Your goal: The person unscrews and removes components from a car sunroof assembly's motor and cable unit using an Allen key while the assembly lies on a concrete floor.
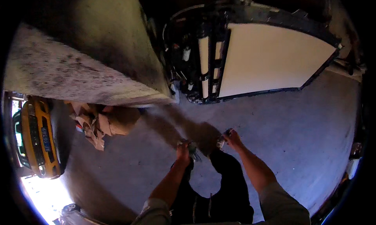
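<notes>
Both my arms reach down past my dark trousers (231, 174). My left hand (182, 152) is closed beside my left knee. At its fingers is a small, greenish, partly see-through thing (192, 148), too blurred to name. My right hand (232, 138) is closed too, out past the right knee, with a small dark thing (225, 137) at its fingertips. Just beside that hand a pale, striped patch (220, 143) shows near my foot. What each hand grips is too small and dim to make out.
Ahead on the grey floor (305, 135) stands a large cream panel (274, 60) in a black frame. A stained wall (94, 48) juts in from the left, with torn brown cardboard (113, 121) at its foot. A yellow car (38, 138) stands far left.
</notes>
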Action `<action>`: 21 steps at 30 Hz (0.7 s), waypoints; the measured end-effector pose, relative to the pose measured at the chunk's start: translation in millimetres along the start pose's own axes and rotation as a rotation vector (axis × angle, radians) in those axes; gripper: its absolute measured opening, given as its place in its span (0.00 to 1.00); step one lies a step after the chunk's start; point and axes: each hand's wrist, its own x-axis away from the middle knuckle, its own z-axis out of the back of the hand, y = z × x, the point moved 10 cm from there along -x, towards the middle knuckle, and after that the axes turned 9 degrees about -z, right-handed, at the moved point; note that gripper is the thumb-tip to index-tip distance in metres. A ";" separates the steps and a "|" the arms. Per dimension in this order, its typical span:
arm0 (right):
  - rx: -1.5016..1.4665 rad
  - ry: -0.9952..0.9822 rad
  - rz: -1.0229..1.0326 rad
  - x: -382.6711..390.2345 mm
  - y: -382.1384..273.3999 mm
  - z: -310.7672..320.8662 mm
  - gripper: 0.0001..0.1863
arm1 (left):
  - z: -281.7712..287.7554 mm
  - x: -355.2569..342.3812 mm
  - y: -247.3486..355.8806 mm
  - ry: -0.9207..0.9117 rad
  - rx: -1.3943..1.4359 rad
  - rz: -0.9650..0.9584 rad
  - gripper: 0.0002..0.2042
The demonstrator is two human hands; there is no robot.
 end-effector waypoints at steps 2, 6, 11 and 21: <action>0.225 0.002 0.012 -41.1 1.6 -31.3 0.17 | 2.9 -61.5 -40.3 0.002 0.022 -0.038 0.14; 0.672 0.086 0.040 -134.8 26.9 -76.7 0.21 | -43.0 -159.9 -74.5 -0.101 0.037 0.062 0.13; 0.987 -0.109 0.094 -220.1 92.9 -162.5 0.28 | -108.7 -192.2 -5.3 -0.185 -0.181 -0.316 0.15; 1.157 -0.267 0.368 -309.6 151.8 -256.4 0.28 | -141.2 -247.5 20.3 -0.237 -0.365 -0.694 0.24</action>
